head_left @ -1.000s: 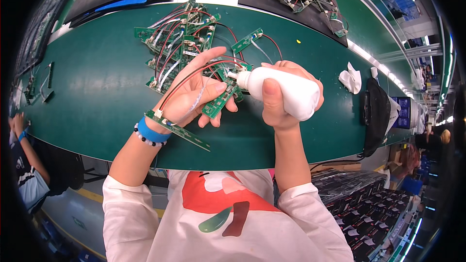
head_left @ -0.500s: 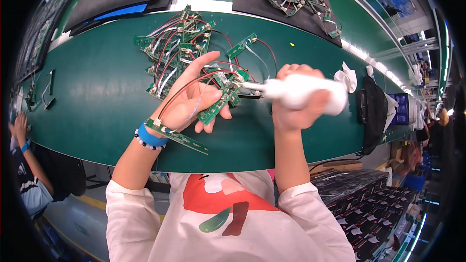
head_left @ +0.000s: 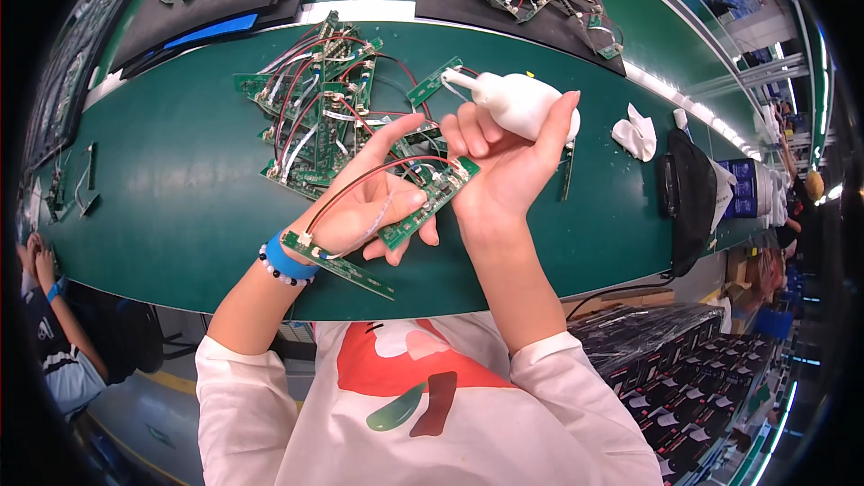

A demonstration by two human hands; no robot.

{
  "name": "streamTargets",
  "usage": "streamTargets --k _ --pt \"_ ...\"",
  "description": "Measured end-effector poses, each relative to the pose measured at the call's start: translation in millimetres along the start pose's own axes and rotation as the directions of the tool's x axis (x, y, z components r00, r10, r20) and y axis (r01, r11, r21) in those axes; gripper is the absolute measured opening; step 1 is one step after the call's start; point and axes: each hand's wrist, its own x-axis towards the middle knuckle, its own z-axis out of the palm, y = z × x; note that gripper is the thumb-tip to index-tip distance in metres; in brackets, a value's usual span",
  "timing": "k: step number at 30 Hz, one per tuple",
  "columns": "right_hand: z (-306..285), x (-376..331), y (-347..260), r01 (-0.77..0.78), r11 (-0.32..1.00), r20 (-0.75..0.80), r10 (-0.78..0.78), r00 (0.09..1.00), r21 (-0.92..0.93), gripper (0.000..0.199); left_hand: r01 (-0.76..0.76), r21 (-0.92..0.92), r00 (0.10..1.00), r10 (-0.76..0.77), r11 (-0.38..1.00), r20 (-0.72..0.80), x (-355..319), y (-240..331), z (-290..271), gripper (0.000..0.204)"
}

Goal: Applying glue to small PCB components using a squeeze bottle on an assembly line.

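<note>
My left hand (head_left: 355,207), palm up, pinches a narrow green circuit board (head_left: 416,212) between thumb and fingers. Red and black wires arch from it to a second green board (head_left: 337,266), which lies across my wrist by a blue band. My right hand (head_left: 506,166) is wrapped round a white squeeze bottle (head_left: 526,106), tilted so its thin nozzle points up and left, apart from the held board. Beyond my left hand lies a tangled pile of wired circuit boards (head_left: 315,139). Another small board (head_left: 430,83) sits just behind the nozzle.
Black mats (head_left: 396,2) bearing more wired boards lie across the far side of the green table (head_left: 171,162). At right are a crumpled white tissue (head_left: 635,133) and a black bag (head_left: 686,207). A co-worker's hands (head_left: 40,261) show at the left edge.
My right hand has turned over and lifted the bottle's nozzle off the held board, swinging it upward. My left hand keeps the board and has shifted only slightly.
</note>
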Motion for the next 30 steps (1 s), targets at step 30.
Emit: streamTargets --k 30 --pt "-17.2 -15.1 -18.5 0.915 0.009 0.821 -0.44 0.365 -0.402 0.039 -0.189 0.154 0.938 0.224 0.97 -0.263 -4.9 -5.7 3.2 0.037"
